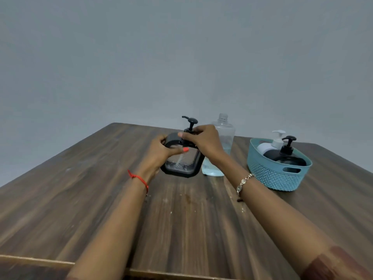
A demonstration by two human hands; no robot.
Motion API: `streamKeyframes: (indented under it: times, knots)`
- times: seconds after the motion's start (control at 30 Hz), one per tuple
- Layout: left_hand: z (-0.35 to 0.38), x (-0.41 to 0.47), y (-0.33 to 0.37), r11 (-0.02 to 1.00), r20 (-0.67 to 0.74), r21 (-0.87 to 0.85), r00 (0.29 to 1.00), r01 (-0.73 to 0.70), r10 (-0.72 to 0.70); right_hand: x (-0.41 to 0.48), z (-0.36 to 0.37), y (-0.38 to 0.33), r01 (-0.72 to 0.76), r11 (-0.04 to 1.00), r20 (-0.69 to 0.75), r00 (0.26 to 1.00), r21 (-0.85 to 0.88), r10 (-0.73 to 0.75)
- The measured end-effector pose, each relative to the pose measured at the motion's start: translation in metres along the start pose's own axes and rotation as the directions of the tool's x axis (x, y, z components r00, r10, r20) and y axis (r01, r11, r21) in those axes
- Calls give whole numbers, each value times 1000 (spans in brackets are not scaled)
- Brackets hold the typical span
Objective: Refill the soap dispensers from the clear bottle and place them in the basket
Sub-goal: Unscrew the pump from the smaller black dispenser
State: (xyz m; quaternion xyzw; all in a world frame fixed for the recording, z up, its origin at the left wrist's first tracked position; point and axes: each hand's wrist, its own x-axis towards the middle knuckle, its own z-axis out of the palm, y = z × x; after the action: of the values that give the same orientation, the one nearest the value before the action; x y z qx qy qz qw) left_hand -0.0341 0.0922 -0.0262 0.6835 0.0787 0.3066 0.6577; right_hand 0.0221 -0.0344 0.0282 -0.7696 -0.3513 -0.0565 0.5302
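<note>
A black-framed soap dispenser (pixel 182 162) with a clear window stands at the middle of the wooden table (pixel 101 199). My left hand (pixel 161 150) grips its upper left shoulder. My right hand (pixel 203 141) is closed around the collar of its black pump (pixel 190 123). Right behind it stands the clear bottle (pixel 222 136), uncapped, with pale blue liquid in its lower part. At the right, a teal basket (pixel 276 174) holds a black dispenser (pixel 287 156) and a white dispenser (pixel 272 145).
A grey wall rises behind the table's far edge. The table's near edge runs along the bottom of the view. Bare wood lies to the left of and in front of the dispenser.
</note>
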Motion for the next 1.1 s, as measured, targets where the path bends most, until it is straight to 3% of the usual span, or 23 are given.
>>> streamKeyframes:
  times: [0.23,0.47,0.63,0.77,0.83,1.1]
  knots:
    - [17,-32,10,997,37,-71,999,-21,23,-24,-29,-8,147,989,96,985,-31,-143]
    - [13,-45,11,995,174,-100,985,12,6,-25,-62,-5,48,992,433,896,121,-96]
    - [25,-40,7,992,118,-124,993,20,-5,-23,-62,10,-115,929,398,917,352,-37]
    - [27,-36,2,994,96,-111,995,6,5,-29,-55,7,-4,993,220,975,119,-23]
    - [28,-36,1,995,86,-95,996,20,-11,-27,-54,7,-1,996,170,985,88,-14]
    - [29,-40,-2,992,52,-125,999,17,-10,-29,-58,16,-54,960,291,956,275,-29]
